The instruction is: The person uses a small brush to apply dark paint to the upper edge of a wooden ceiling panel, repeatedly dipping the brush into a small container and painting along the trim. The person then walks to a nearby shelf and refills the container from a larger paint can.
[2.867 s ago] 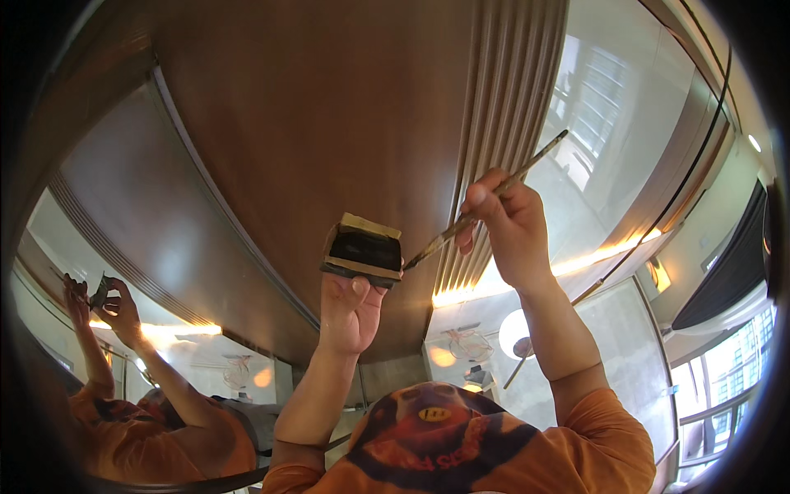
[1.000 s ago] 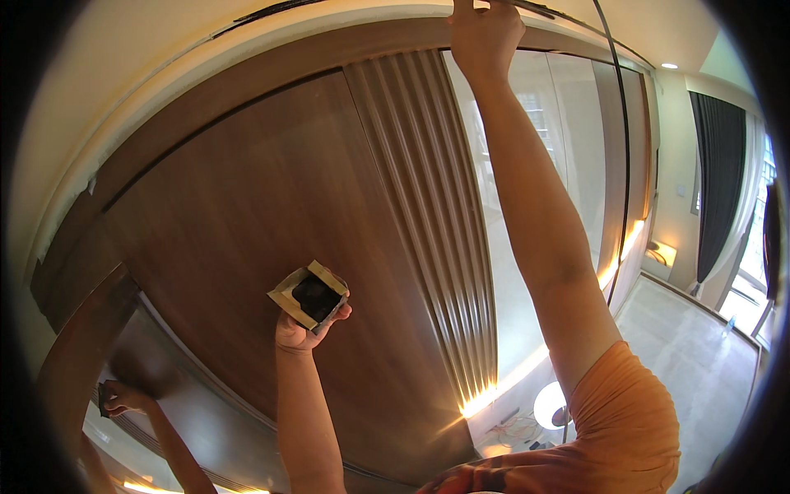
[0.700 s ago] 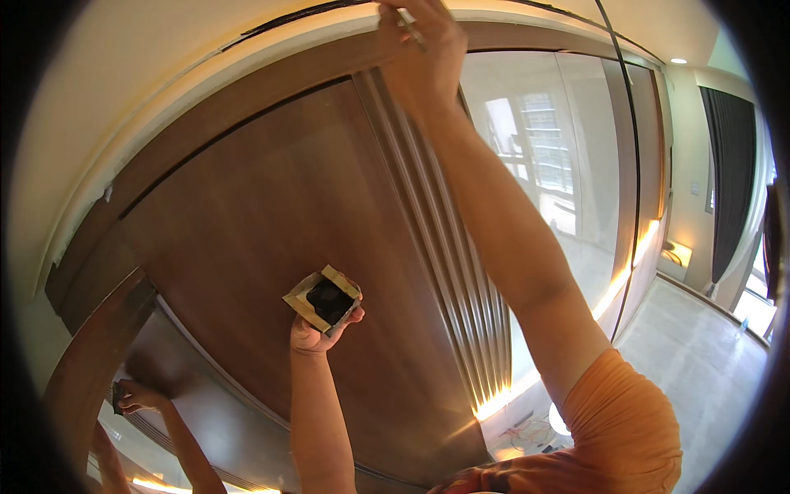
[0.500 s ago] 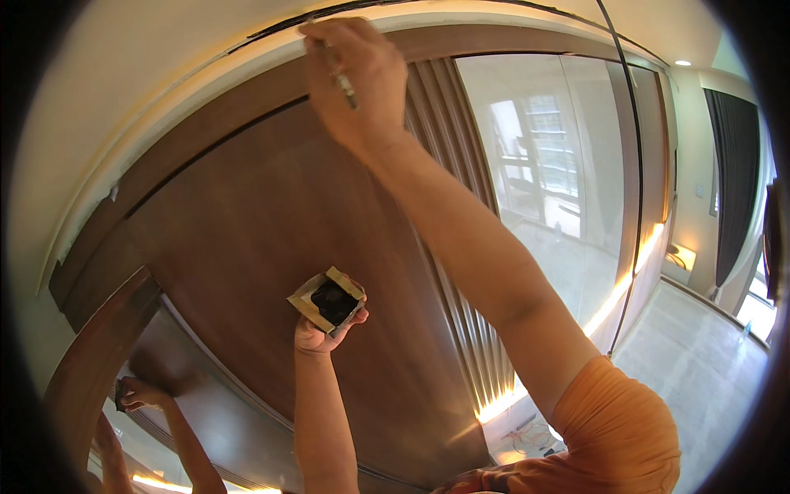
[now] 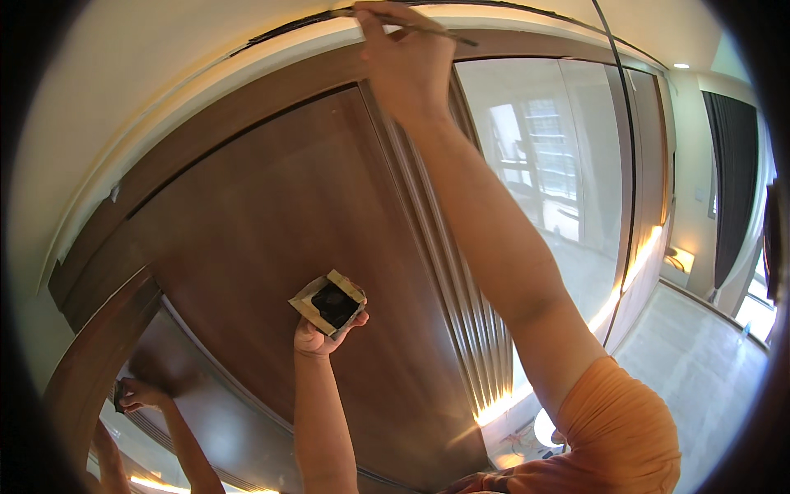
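Observation:
My right hand [image 5: 409,74] is raised at the top of the view, closed around a thin paintbrush [image 5: 454,36]. The brush lies nearly sideways, its tip pointing left at a black-coloured strip [image 5: 288,30] along the ceiling edge; whether the bristles touch it I cannot tell. Lower down, my left hand [image 5: 313,339] grips a small square open box [image 5: 306,306] from below. Tan tape or card lines the box rim, and black paint-like stuff lies inside. That box is held in front of a brown wooden panel [image 5: 247,222].
Right of the panel are ribbed brown trim [image 5: 448,284] and a glossy pale panel [image 5: 559,156]. A dark cable [image 5: 632,123] hangs from the ceiling. At lower left, a reflective surface [image 5: 177,354] mirrors arms. A dark curtain [image 5: 729,181] hangs far right, and cords lie on the floor.
My right hand has moved right along the ceiling edge, and the brush has swung from steep to nearly sideways. My left hand and the box stay almost where they were.

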`<action>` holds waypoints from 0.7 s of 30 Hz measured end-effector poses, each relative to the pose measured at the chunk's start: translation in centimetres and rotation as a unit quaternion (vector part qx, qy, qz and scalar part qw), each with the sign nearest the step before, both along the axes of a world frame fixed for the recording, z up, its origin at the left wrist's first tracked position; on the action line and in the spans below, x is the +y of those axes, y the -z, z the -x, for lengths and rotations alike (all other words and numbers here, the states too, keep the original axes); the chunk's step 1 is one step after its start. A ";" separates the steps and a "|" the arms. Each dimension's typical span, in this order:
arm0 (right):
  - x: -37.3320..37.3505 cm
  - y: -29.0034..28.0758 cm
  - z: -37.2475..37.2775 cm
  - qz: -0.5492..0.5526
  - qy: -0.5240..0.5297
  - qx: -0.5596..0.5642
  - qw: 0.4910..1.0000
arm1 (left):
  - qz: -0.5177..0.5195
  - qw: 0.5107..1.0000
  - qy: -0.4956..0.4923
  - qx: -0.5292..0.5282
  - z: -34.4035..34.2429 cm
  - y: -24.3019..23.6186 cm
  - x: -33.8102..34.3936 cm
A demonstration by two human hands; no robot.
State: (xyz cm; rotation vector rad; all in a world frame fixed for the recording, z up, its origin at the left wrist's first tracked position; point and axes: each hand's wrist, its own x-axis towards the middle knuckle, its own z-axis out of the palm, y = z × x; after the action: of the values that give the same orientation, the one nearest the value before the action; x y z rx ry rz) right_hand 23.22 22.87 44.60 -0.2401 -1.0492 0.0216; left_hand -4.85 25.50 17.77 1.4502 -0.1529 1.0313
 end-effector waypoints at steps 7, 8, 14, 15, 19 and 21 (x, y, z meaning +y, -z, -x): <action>1.6 -0.6 -6.8 -0.018 -0.016 0.064 0.998 | -0.012 1.000 0.002 -0.007 -0.5 -0.5 -0.2; 2.0 -0.4 -7.3 -0.013 -0.007 0.068 0.998 | -0.010 1.000 0.008 -0.008 -0.6 -0.6 -0.3; 3.2 -0.3 -8.3 -0.053 0.151 0.088 0.983 | -0.012 1.000 0.014 -0.023 -0.9 -0.6 -0.4; 3.4 -0.2 -8.0 -0.053 0.164 0.077 0.982 | -0.011 1.000 0.020 -0.021 -0.9 -0.6 -0.4; 3.9 -0.1 -5.0 -0.186 0.150 0.105 0.965 | -0.014 0.999 0.027 -0.011 -0.9 -0.8 -0.4; 3.9 0.6 -3.5 -0.187 0.106 0.076 0.974 | -0.014 0.999 0.037 -0.005 -0.8 -0.9 -0.4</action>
State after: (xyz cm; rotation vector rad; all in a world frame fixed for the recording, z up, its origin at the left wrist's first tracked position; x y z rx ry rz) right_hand 26.70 26.78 44.03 -0.0056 -0.8513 -0.3446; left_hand -4.04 25.15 18.62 1.4539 -0.2274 0.9791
